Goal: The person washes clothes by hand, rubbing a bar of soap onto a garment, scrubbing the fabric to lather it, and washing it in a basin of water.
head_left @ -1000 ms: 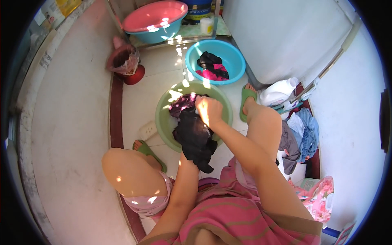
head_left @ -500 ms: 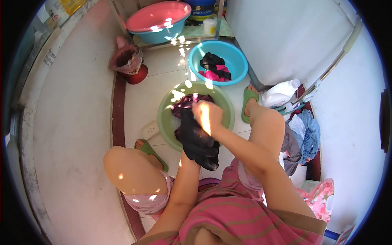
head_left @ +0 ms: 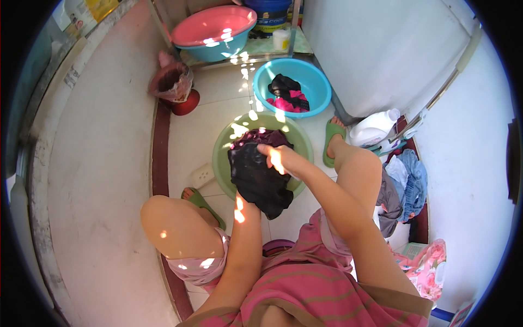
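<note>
A black garment (head_left: 259, 182) is spread over the green basin (head_left: 220, 147), draped across my left hand, which it hides. Only my left forearm (head_left: 246, 229) shows below the cloth. At the garment's upper right edge, my right hand (head_left: 282, 159) has its thumb and fingers closed on the fabric, under a bright patch of sunlight. Behind it, a dark purple garment (head_left: 259, 136) lies in the green basin.
A blue basin (head_left: 321, 90) holding black and pink clothes stands beyond. Nearby are a white jug (head_left: 376, 126), piled clothes (head_left: 411, 180), a lined bin (head_left: 173, 84), a soap-like white block (head_left: 202, 175), and a pink basin (head_left: 215, 24) on a shelf. My slippered feet flank the basin.
The black garment has gone from bunched to spread flatter over my left hand. My right hand has shifted slightly right and turned from a fist to gripping the cloth's edge.
</note>
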Motion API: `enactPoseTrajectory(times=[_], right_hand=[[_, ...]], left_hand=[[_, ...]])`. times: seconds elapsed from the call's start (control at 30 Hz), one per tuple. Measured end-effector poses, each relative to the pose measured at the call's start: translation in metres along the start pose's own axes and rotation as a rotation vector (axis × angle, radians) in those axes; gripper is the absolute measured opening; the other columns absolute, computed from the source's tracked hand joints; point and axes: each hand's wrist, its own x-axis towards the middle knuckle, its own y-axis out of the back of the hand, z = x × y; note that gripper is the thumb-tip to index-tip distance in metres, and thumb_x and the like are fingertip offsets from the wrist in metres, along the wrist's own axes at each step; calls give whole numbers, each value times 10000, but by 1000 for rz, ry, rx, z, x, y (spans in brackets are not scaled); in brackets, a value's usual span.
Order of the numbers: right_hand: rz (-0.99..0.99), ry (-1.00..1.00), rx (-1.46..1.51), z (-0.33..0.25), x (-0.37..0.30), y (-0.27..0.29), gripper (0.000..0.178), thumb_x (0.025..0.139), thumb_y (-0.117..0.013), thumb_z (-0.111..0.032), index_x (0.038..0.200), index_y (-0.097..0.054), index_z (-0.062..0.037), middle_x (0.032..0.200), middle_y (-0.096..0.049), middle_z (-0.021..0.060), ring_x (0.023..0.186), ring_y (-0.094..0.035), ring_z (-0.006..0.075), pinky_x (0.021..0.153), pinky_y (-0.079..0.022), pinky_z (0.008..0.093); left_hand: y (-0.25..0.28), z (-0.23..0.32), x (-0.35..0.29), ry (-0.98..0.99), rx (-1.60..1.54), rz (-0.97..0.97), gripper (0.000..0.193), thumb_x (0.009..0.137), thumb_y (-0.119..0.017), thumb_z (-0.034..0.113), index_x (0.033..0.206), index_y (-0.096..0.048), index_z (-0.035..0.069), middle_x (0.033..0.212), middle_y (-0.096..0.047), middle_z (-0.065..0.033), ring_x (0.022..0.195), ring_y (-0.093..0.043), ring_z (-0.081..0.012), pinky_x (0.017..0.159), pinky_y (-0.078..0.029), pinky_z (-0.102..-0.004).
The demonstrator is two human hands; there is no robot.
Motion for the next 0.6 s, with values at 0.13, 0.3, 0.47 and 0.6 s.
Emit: enactPoseTrajectory(times=[0.13,0.3,0.47,0.6], right_hand=[[-462,70,-566,-4,-46,-32,601,785,-630,-520,877,-634,74,748,-602,119,678,-561,207,624,-450,319],[-356,198,-705,17,-33,-30,378,759,-623,-306,918,-619,36,697,-590,110,622,-525,199,599,-433,329],[-405,307,-11,-42,-69,-10,179,797,-582,-168,785,-595,10,581,-438,-16,509,-416,68,456,-310,243],[-283,329,472,-24,-48,-25,219,831,-577,-225,685,-551,-64,526,-487,7,423,-457,129,414,-337,265]], left_hand=[[9,-4,12,319,-671,275,268,939,-432,183,1141,-535,40,1075,-581,-77,952,-571,-201,868,-462,-312],[7,-13,14,421,-743,276,277,943,-429,196,1149,-532,43,1080,-581,-82,959,-570,-205,869,-465,-317],[14,-46,2,581,-828,307,285,947,-426,208,1158,-530,46,1085,-580,-87,965,-569,-209,870,-469,-323],[-31,-67,-23,680,-969,365,293,951,-423,219,1165,-528,49,1090,-580,-91,971,-569,-212,870,-472,-328]])
